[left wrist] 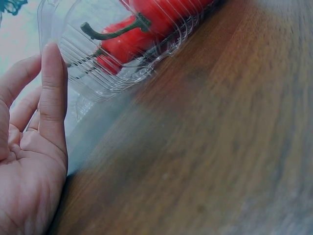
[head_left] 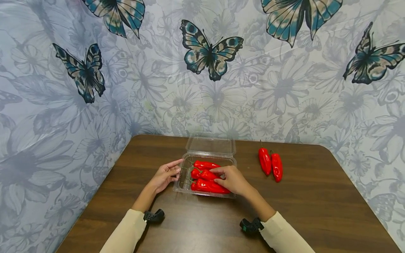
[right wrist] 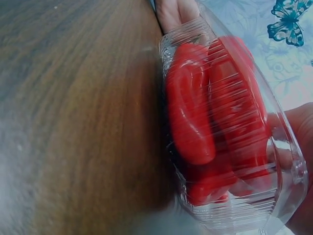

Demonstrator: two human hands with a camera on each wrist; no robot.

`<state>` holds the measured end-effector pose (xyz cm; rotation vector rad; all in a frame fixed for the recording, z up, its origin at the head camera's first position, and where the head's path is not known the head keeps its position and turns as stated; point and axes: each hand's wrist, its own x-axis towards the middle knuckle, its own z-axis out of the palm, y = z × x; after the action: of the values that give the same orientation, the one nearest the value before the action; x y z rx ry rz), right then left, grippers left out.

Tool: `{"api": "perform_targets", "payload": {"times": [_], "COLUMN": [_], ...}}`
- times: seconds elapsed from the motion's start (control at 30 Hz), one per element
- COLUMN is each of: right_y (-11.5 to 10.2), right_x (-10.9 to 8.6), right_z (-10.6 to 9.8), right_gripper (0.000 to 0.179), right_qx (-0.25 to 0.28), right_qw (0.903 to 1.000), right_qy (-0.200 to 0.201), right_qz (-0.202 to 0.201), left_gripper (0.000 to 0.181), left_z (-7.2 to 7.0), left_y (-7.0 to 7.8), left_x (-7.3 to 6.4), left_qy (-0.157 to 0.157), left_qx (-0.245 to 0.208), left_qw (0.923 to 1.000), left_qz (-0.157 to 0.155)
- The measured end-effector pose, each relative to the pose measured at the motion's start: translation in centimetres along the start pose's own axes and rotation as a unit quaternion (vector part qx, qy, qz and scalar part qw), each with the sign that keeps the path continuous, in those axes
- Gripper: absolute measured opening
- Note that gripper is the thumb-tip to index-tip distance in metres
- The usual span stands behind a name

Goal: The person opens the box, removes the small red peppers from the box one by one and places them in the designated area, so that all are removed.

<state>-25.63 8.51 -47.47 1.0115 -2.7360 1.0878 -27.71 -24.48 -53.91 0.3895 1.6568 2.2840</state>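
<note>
A clear plastic clamshell container (head_left: 202, 194) stands on the table with its lid (head_left: 210, 144) tipped back, and several glossy red peppers (head_left: 209, 186) lie in its base. My right hand (head_left: 233, 180) reaches over the right side and pinches a red pepper (head_left: 207, 174) in the middle of the group. Through the clear wall in the right wrist view, the peppers (right wrist: 188, 107) hide part of that grip. At the left wall, my left hand (head_left: 162, 177) touches the container with fairly straight fingers; its thumb (left wrist: 53, 93) lies against the corner in the left wrist view.
Two more red peppers, one (head_left: 265, 161) beside the other (head_left: 276, 168), lie on the brown wooden table (head_left: 303, 196) right of the container. Behind the table's back edge hangs a butterfly-patterned cloth (head_left: 164, 88). Each wrist wears a black camera band (head_left: 154, 216).
</note>
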Motion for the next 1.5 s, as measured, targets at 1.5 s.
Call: {"api": "perform_targets", "payload": {"times": [1.5], "right_y": [0.21], "right_x": [0.10], "right_z": [0.90], "right_gripper": [0.037], "right_qx": [0.043], "right_qw": [0.9898], "right_qy": [0.136], "right_qz": [0.007], "left_gripper": [0.049], "left_z": [-0.02], "left_y": [-0.21], "left_x": [0.00], "left_qy": [-0.007], "left_qx": [-0.004], "left_qw": [0.9999], "left_qz": [0.010]}}
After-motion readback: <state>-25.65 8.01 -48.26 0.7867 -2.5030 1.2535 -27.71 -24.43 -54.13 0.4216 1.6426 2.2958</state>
